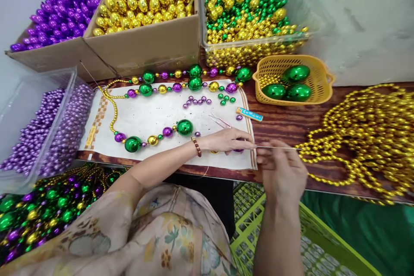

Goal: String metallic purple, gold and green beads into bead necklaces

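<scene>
My left hand (231, 140), with a bead bracelet on the wrist, rests low on the white towel (145, 116). Its fingers are closed over the end of a bead string, hiding part of it; a purple bead and a gold bead peek out below. The string's green (184, 127), purple and gold beads curve away left to a small-bead gold chain (114, 114). A thin straight needle (274, 147) spans from my left fingertips past my right hand (283, 166), whose slightly blurred fingers pinch it. Small scissors (221, 121) lie just beyond my left hand.
Loose purple beads (197, 101) and green beads (226, 99) lie on the towel near a blue-orange packet (249, 114). An orange basket (328, 88) holds big green beads. Gold chains (371, 138) pile up right. Bead-filled boxes (145, 43) and tubs line the back and left.
</scene>
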`<state>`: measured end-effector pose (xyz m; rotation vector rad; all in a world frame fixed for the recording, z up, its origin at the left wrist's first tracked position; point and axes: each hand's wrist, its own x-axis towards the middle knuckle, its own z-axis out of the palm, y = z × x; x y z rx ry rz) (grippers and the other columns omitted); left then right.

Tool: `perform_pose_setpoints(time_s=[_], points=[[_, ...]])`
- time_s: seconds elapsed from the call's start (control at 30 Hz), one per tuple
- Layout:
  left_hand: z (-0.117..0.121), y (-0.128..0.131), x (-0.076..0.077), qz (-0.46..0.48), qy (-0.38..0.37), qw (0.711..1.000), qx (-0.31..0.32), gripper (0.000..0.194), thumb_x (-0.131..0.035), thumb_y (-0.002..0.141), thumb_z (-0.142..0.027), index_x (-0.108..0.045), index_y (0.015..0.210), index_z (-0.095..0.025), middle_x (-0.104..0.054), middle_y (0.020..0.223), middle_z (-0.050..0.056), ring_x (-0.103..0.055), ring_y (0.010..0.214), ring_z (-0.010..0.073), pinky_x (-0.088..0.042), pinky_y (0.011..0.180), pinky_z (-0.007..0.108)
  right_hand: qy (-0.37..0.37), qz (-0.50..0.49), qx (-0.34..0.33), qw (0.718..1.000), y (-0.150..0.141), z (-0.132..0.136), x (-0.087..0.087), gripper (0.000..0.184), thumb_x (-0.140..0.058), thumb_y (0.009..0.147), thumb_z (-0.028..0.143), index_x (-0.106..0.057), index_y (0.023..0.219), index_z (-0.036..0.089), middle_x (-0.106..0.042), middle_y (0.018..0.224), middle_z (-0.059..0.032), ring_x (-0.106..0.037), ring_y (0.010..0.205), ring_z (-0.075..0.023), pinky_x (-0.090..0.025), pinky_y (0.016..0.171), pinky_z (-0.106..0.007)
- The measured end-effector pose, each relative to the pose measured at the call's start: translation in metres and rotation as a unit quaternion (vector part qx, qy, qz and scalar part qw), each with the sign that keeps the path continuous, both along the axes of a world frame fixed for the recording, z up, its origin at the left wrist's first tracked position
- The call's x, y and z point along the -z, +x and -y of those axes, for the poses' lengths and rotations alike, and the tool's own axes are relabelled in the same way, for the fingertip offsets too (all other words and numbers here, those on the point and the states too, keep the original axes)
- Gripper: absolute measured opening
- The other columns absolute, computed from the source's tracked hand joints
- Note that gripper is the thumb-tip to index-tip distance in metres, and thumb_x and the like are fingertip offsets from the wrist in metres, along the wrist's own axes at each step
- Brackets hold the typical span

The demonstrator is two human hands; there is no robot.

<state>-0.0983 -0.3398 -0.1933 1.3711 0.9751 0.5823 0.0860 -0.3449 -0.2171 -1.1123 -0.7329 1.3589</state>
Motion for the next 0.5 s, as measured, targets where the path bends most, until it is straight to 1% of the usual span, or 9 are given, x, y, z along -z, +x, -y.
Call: perform_pose_setpoints(time_s=[0.03, 0.07, 0.17, 0.23, 0.33, 0.4, 0.43, 0.5], points=[[0.001, 0.001, -0.003, -0.008, 0.000, 1.000, 0.002, 0.040, -0.059, 0.093, -0.055, -0.066, 0.094, -0.016, -0.052, 0.073, -0.003, -0.047, 0.054, 0.0073, -0.038, 0.050, 0.021, 0.000, 0.002, -0.019, 1.000, -0.006, 0.005, 0.001, 0.039, -0.089, 0.064, 0.038, -0.065, 0.084, 0.015, -0.070, 0.069, -0.0005, -0.064, 0.051, -0.0125, -0.047, 0.041, -0.019], [0.003, 0.001, -0.006, -0.015, 0.002, 1.000, 0.005, 0.040, -0.058, 0.094, -0.055, -0.066, 0.095, -0.015, -0.053, 0.073, -0.003, -0.046, 0.054, 0.0073, -0.037, 0.050, 0.021, 0.002, 0.000, -0.021, 1.000, -0.011, 0.009, 0.001, 0.039, -0.090, 0.062, 0.036, -0.064, 0.082, 0.014, -0.070, 0.066, -0.0013, -0.063, 0.048, -0.0124, -0.046, 0.040, -0.019], [0.006, 0.003, -0.017, -0.035, 0.024, 0.999, 0.025, 0.037, -0.055, 0.097, -0.051, -0.066, 0.096, -0.015, -0.054, 0.071, -0.003, -0.047, 0.052, 0.0078, -0.035, 0.052, 0.023, 0.012, -0.034, 0.016, 0.999, -0.011, 0.009, -0.003, 0.037, -0.085, 0.067, 0.038, -0.058, 0.081, 0.017, -0.073, 0.067, -0.0051, -0.060, 0.038, -0.0131, -0.045, 0.036, -0.020], [0.008, 0.003, -0.025, -0.047, 0.045, 0.997, 0.043, 0.034, -0.054, 0.098, -0.048, -0.065, 0.093, -0.016, -0.056, 0.071, -0.003, -0.049, 0.052, 0.0088, -0.036, 0.055, 0.024, 0.020, -0.051, 0.019, 0.998, -0.003, 0.004, -0.010, 0.037, -0.083, 0.068, 0.038, -0.055, 0.086, 0.020, -0.075, 0.068, -0.0059, -0.059, 0.035, -0.0143, -0.044, 0.034, -0.020], [0.008, 0.004, -0.037, -0.078, 0.108, 0.990, 0.046, 0.030, -0.057, 0.098, -0.044, -0.064, 0.088, -0.017, -0.060, 0.073, -0.001, -0.053, 0.060, 0.0115, -0.036, 0.062, 0.025, 0.027, -0.059, -0.004, 0.998, 0.004, 0.000, -0.022, 0.042, -0.088, 0.061, 0.029, -0.061, 0.092, 0.019, -0.075, 0.068, -0.0046, -0.063, 0.041, -0.0150, -0.047, 0.035, -0.019], [0.008, 0.005, -0.042, -0.105, 0.147, 0.982, 0.050, 0.031, -0.054, 0.099, -0.044, -0.065, 0.087, -0.018, -0.062, 0.076, 0.000, -0.055, 0.065, 0.0134, -0.036, 0.065, 0.026, 0.028, -0.054, -0.014, 0.998, 0.004, 0.003, -0.027, 0.043, -0.091, 0.056, 0.026, -0.065, 0.088, 0.015, -0.076, 0.071, -0.0062, -0.065, 0.046, -0.0142, -0.049, 0.037, -0.018], [0.009, 0.006, -0.044, -0.118, 0.161, 0.978, 0.058, 0.031, -0.052, 0.100, -0.044, -0.065, 0.089, -0.018, -0.063, 0.078, 0.000, -0.057, 0.069, 0.0144, -0.037, 0.067, 0.026, 0.031, -0.049, -0.016, 0.998, 0.004, 0.004, -0.027, 0.043, -0.092, 0.055, 0.028, -0.065, 0.085, 0.014, -0.075, 0.072, -0.0070, -0.065, 0.046, -0.0136, -0.048, 0.037, -0.019], [0.012, 0.006, -0.047, -0.143, 0.181, 0.970, 0.084, 0.032, -0.049, 0.101, -0.045, -0.066, 0.094, -0.018, -0.067, 0.084, 0.002, -0.060, 0.074, 0.0160, -0.038, 0.070, 0.027, 0.037, -0.036, -0.022, 0.998, 0.006, 0.005, -0.029, 0.044, -0.092, 0.058, 0.039, -0.062, 0.082, 0.016, -0.074, 0.068, -0.0066, -0.061, 0.041, -0.0128, -0.046, 0.037, -0.020]])
